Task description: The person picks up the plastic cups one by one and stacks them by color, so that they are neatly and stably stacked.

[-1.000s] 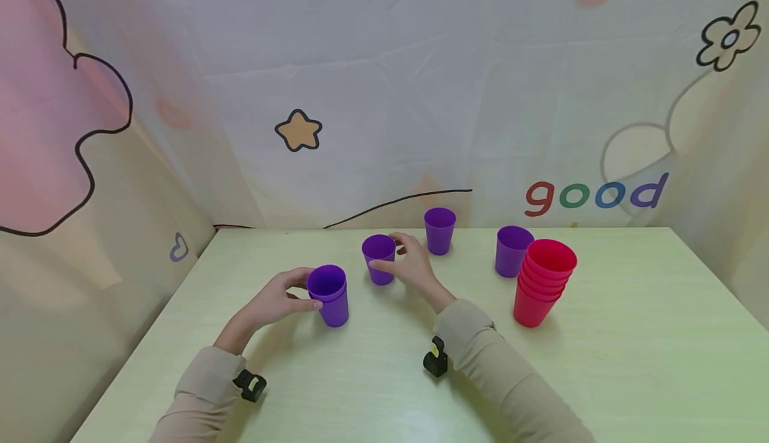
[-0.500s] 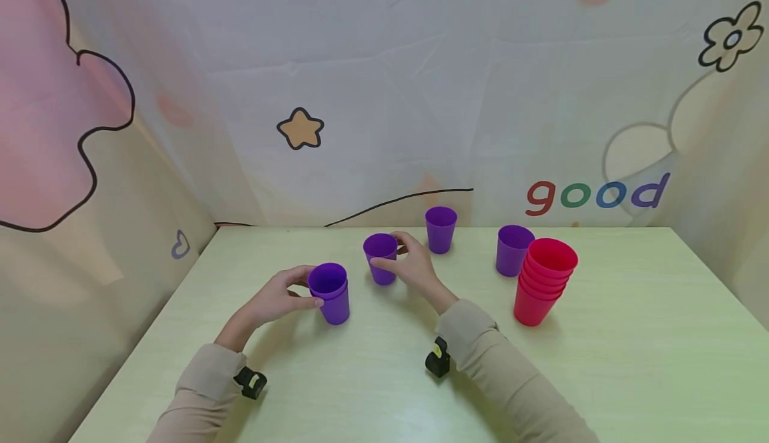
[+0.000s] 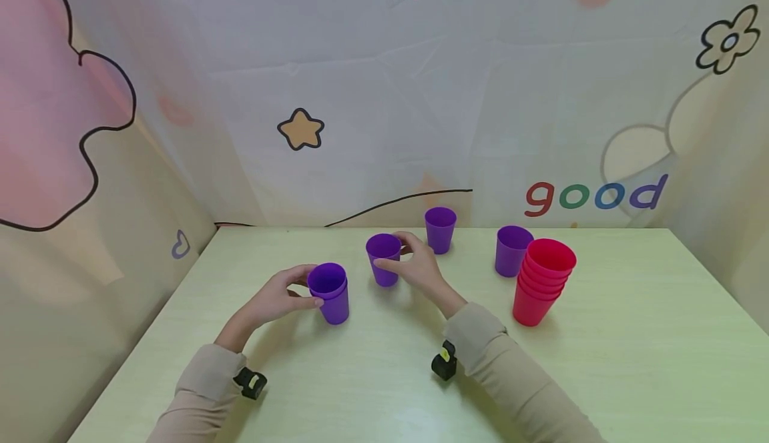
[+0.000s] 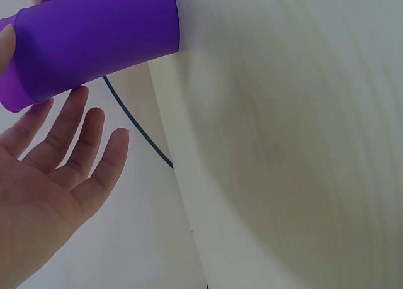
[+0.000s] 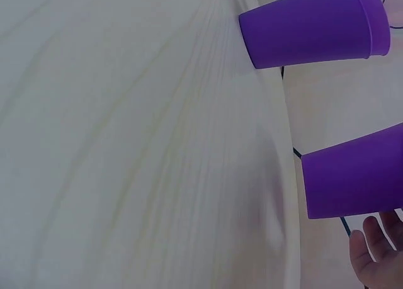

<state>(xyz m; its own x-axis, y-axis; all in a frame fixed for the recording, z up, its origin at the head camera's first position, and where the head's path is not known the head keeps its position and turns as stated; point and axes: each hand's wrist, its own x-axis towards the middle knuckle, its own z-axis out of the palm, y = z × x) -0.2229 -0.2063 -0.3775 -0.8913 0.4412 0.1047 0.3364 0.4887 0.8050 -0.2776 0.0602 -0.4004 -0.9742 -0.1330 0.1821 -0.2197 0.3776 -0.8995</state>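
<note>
In the head view my left hand [image 3: 278,299] grips a stack of two purple cups [image 3: 335,307], thumb on the near side and fingers behind. The upper cup's rim stands a little above the lower one's. The left wrist view shows the thumb on the purple cups [image 4: 101,40], with the lower fingers spread beside them. Farther back, my right hand [image 3: 422,269] holds a single purple cup [image 3: 386,279] upright between thumb and fingers. The right wrist view has this purple cup [image 5: 356,179] below the stack [image 5: 308,31], a gap between them.
One purple cup [image 3: 440,233] stands at the table's back edge, right of my right hand. Another purple cup [image 3: 509,255] is partly hidden behind a tall stack of red cups [image 3: 533,306]. The pale table [image 3: 360,389] meets a printed cloth backdrop [image 3: 372,109].
My right hand and its purple cup have shifted slightly to the right. My left hand stays at the stacked cups, which hardly move.
</note>
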